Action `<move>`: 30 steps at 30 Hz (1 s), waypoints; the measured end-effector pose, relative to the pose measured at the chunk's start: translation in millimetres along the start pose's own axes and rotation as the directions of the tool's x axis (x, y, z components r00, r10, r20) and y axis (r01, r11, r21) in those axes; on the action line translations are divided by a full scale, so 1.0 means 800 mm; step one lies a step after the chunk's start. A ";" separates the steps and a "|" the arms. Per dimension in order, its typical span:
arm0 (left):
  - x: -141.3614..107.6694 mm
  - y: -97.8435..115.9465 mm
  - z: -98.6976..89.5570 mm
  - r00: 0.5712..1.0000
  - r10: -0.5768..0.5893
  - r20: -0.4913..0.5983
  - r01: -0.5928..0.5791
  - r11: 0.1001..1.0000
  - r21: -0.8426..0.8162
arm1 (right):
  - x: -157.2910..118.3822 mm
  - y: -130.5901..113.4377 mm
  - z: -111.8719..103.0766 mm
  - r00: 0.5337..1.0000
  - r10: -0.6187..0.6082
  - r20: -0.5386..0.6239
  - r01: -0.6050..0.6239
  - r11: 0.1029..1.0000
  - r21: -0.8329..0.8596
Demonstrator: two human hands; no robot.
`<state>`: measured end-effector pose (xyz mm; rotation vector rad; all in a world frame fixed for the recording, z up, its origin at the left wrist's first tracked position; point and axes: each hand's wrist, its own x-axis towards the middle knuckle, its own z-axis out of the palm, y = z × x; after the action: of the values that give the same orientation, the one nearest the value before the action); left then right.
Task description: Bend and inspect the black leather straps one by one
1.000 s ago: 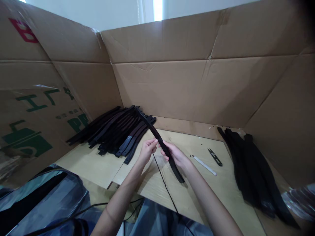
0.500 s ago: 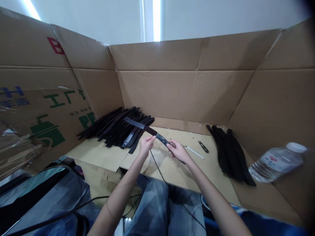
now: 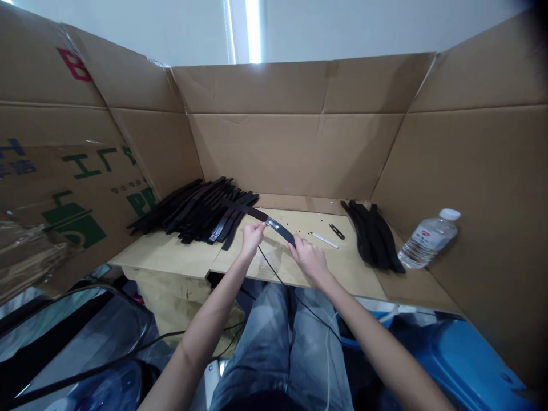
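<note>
A long, dark, slightly curved strip, shiny along part of its face, slants above the wooden table. My left hand is closed in a pinch at the strip's near edge, about midway along it. Lower on the strip, my right hand grips it with thumb and fingers, hiding its near end. The strip's far end overlaps a pile of similar black strips at the left. Right of my hands lie a white pen-like stick and small black thread snips.
Another bundle of black strips lies at the right, beside a clear water bottle with a white cap. Cardboard walls enclose the table's back and sides. A black cable runs down over the front edge. Blue plastic shows at lower right.
My view has shifted, and things at the right sit further left in it. My right hand covers the strip's near end, which stuck out below it before. Both hands still hold the strip.
</note>
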<state>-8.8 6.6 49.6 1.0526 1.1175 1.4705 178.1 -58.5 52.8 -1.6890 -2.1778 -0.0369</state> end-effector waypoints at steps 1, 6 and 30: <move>-0.002 -0.002 -0.002 1.000 0.007 -0.010 -0.007 1.000 0.008 | -0.001 -0.002 0.004 1.000 0.002 0.013 -0.002 1.000 0.002; -0.003 -0.014 -0.012 0.996 0.056 -0.063 -0.053 0.998 0.039 | -0.003 -0.009 0.020 0.999 0.013 0.040 -0.016 0.998 0.066; 0.026 0.009 -0.047 0.982 0.014 0.188 -0.007 0.999 -0.041 | 0.027 -0.018 0.035 0.992 0.003 0.126 -0.108 0.531 0.840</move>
<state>-49.5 21.7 50.6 1.1460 0.9460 1.3644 152.6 -35.8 36.6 -1.1503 -1.6946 1.0098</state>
